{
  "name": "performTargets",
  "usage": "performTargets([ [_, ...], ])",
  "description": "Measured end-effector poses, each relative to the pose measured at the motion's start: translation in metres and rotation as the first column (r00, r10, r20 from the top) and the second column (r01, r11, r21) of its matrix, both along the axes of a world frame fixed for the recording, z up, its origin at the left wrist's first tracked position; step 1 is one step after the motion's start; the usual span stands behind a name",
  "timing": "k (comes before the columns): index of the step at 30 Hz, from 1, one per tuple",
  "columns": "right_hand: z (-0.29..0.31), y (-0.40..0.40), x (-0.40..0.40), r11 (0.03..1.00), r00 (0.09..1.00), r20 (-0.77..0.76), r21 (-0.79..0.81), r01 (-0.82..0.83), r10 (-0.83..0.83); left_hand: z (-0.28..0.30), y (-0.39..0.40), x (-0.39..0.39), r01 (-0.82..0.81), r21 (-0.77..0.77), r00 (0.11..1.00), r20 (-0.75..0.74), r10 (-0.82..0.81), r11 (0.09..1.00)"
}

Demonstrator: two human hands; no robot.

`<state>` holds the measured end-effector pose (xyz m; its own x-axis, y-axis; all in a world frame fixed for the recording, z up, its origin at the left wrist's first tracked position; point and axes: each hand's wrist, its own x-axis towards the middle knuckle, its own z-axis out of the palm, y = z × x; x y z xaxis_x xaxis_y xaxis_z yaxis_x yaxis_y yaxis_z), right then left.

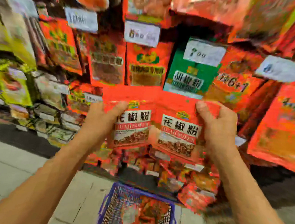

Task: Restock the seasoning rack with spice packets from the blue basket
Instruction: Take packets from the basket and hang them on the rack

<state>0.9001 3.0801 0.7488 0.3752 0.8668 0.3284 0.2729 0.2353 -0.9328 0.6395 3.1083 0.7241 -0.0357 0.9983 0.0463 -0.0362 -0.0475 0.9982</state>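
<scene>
Baskets first: the blue plastic mesh basket (135,215) sits on the pale tiled floor (15,168) below and between the forearms, nearest the person, with more red packets lying loose inside it. Above it, both hands are raised side by side and closed on spice packets: the left hand (105,115) pinches the upper left edge of one flat red foil packet with a printed white label (133,126), thumb across the front, and the right hand (212,124) clamps the upper right edge of a second matching red packet (176,137), which overlaps the first where they meet. These pouches look light, thin and glossy, probably slippery and easily creased, with loose powder settling low; a hold by the stiff sealed top strip, near any hanging hole, seems safest. Beyond the hands hangs the seasoning rack (86,66), crowded with rows of similar shiny red pouches, a green foil packet (186,76) directly above the right-hand packet, and white paper price tags (142,33) clipped in front. Much of the rack is blurred.
</scene>
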Motion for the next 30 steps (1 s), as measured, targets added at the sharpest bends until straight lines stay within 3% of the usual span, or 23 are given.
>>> performTargets([
  [3,0.08,0.006,0.009,0.986,1.0,0.013,0.166,0.022,-0.025,0.077,0.012,0.005,-0.005,0.148,0.999,0.033,0.0,0.989],
  [7,0.156,0.019,0.019,0.956,0.998,0.019,0.289,0.056,-0.064,0.152,0.024,0.001,-0.02,0.231,0.995,0.103,-0.004,0.973],
  [13,0.233,0.063,0.014,0.944,0.993,0.002,0.31,0.114,-0.12,0.206,0.048,0.011,0.001,0.292,0.997,0.079,-0.025,0.957],
  [15,0.248,0.078,0.007,0.943,0.991,0.011,0.31,0.12,-0.13,0.22,0.055,0.022,-0.002,0.351,0.999,0.036,-0.011,0.936],
  [26,0.256,0.108,0.001,0.952,0.972,-0.017,0.199,0.232,-0.233,0.241,0.088,0.042,0.139,0.321,0.989,-0.002,-0.147,0.937],
  [30,0.264,0.116,0.001,0.942,0.959,0.058,0.21,0.261,-0.279,0.241,0.092,0.045,0.18,0.331,0.983,-0.018,-0.185,0.926],
])
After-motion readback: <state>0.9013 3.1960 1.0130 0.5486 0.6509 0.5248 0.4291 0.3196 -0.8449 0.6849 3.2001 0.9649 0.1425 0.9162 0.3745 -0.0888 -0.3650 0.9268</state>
